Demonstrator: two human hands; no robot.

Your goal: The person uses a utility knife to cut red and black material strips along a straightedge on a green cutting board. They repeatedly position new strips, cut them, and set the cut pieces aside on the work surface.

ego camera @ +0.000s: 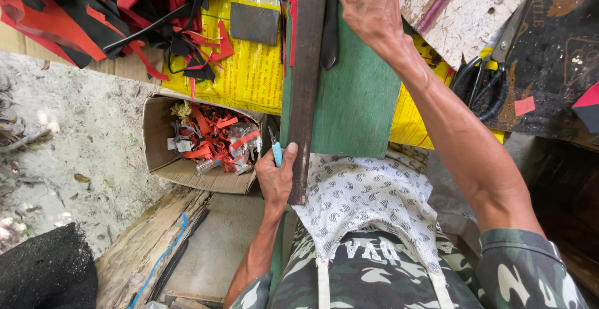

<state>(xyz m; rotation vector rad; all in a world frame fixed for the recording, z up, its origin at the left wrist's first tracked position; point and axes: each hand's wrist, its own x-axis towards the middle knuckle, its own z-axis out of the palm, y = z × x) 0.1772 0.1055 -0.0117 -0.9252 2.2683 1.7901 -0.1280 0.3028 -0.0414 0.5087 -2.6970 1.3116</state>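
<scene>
My left hand (274, 175) grips a small blue-handled cutter (276, 152) at the near end of a long dark metal straightedge (306, 78). The thumb presses against the straightedge's side. The straightedge lies lengthwise on a green cutting board (359, 97) resting toward my lap. My right hand (371, 6) presses down at the far end of the board, fingers on a dark strip of material (329, 37) beside the straightedge. A patterned white cloth (368, 203) covers my lap under the board's near edge.
A yellow sack (249, 72) underlies the board. Red and black scraps (93, 9) are piled at the far left. A cardboard box (163, 159) of red offcuts sits on sandy ground. Black-handled scissors (493, 72) lie on a worn dark board at the right. A log (150, 240) lies near left.
</scene>
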